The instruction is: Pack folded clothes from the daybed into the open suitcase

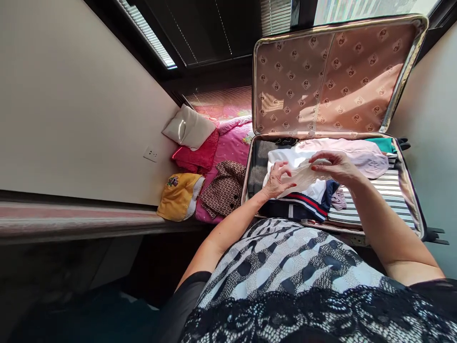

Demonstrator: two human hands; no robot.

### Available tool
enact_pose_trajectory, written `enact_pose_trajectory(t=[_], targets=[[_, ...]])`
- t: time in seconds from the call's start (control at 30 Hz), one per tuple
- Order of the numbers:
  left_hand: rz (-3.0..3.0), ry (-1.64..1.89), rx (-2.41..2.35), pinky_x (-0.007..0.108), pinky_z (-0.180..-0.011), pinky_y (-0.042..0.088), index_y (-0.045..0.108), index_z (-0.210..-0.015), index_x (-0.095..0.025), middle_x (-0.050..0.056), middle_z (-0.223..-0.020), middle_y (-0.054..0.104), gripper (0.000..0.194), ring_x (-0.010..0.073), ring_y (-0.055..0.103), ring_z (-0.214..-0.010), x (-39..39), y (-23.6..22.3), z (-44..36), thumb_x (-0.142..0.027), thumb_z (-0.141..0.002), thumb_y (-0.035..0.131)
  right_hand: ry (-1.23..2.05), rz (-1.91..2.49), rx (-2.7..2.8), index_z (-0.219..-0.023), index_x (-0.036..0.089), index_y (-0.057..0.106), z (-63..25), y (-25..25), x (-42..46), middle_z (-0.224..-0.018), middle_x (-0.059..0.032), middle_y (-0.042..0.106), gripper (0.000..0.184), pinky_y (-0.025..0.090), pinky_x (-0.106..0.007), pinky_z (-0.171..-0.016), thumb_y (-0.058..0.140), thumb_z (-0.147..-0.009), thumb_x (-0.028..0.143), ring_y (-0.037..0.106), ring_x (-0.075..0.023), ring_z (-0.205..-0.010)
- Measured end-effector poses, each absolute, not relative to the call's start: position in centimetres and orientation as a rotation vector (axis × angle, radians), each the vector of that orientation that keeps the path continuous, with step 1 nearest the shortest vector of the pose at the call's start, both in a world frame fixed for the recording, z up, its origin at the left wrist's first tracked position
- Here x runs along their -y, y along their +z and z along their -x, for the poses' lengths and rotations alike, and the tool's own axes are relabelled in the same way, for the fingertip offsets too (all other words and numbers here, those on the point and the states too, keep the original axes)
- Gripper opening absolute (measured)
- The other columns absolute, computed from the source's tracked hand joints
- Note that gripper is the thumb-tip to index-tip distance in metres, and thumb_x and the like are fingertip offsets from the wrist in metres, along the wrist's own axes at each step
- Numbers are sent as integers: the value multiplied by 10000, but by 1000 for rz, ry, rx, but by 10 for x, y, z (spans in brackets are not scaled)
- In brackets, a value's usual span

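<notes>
A thin, see-through whitish piece of material (299, 177), perhaps plastic film or sheer cloth, spans the gap between my hands above the packed suitcase (245, 190). My right hand (333, 166) pinches its upper right end between thumb and fingers. At its left end is my left hand (276, 181), fingers curved and apart, the material passing by the thumb; a firm grip does not show. Beneath lie a white garment (280, 156) and a navy garment with a red and white striped band (303, 202). A pale pink garment (352, 151) lies behind my right hand.
The suitcase lid (321, 81) stands raised at the back. Left of the case are a brown patterned garment (224, 188), a yellow cloth (178, 195), a red cloth (200, 155) and a whitish pillow (191, 128) on pink bedding (233, 143). A wall (89, 109) bounds the left.
</notes>
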State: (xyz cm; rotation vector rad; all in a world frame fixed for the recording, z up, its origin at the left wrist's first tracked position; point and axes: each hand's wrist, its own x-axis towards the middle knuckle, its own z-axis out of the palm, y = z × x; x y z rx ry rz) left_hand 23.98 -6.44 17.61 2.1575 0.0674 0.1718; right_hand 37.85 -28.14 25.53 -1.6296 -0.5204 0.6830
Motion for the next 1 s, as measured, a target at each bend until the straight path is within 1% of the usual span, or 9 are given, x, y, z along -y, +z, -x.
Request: enact_pose_trajectory(t=[0.1,0.2,0.33,0.53,0.63,0.7,0.8,0.9,1.0], targets=[[-2319,119,-132,565,-1309,367,798,-1068,-243,125,-1640,534,387,395,466,-1547,73,173,-235,-285,-757,1024,693,1631,521,-889,209,821,-380,252,283,-951,-82,775,602,564,-315,-676,1029,-581,683,693,-212,-810],[-2387,91,-174,542,-1278,394,817,-1103,-236,129,-1602,553,318,379,508,-1488,73,167,-232,-222,-818,956,698,1656,516,-850,203,819,-386,248,285,-887,-70,754,613,548,-311,-665,1028,-558,700,664,-196,-769],[-2434,86,-249,539,-1242,432,799,-1166,-226,137,-1553,561,407,363,540,-1413,64,160,-227,-213,-793,961,624,1751,528,-790,221,830,-401,230,294,-857,-68,741,606,583,-338,-713,1011,-539,742,673,-217,-812],[-2488,54,-213,528,-1252,424,739,-814,-177,158,-1508,597,164,348,526,-1405,52,155,-204,-195,-849,897,493,1893,672,-741,256,845,-416,213,323,-1298,-118,759,605,621,-434,-929,956,-587,831,697,-333,-1214],[-2463,90,-100,506,-1257,420,775,-980,-194,152,-1540,610,73,329,535,-1417,51,158,-198,-229,-925,809,561,1907,707,-760,247,847,-415,218,333,-1082,-113,795,658,622,-419,-865,921,-614,885,724,-292,-1036],[-2468,89,-63,512,-1252,414,767,-1254,-214,149,-1599,600,338,341,523,-1442,54,162,-203,-260,-922,813,612,1884,661,-776,231,838,-411,225,332,-874,-95,769,700,618,-397,-809,919,-595,903,708,-250,-877],[-2512,3,-14,537,-1223,407,671,-1504,-230,151,-1610,624,675,380,510,-1453,61,169,-220,-258,-858,863,621,1836,643,-776,237,821,-404,240,322,-813,-85,751,685,620,-392,-809,940,-581,883,702,-238,-833],[-2533,-149,50,517,-1165,426,775,-1318,-223,134,-1336,772,461,357,605,-1285,61,178,-232,-197,-860,812,622,1791,705,-773,242,809,-401,255,312,-848,-91,755,625,618,-396,-814,955,-614,828,705,-246,-856],[-2541,-71,-38,467,-1075,456,806,-1017,-242,100,-1043,784,147,317,642,-1101,42,192,-233,-178,-901,743,537,1805,752,-875,254,831,-410,263,308,-889,-80,752,528,598,-385,-798,958,-665,722,692,-245,-871]])
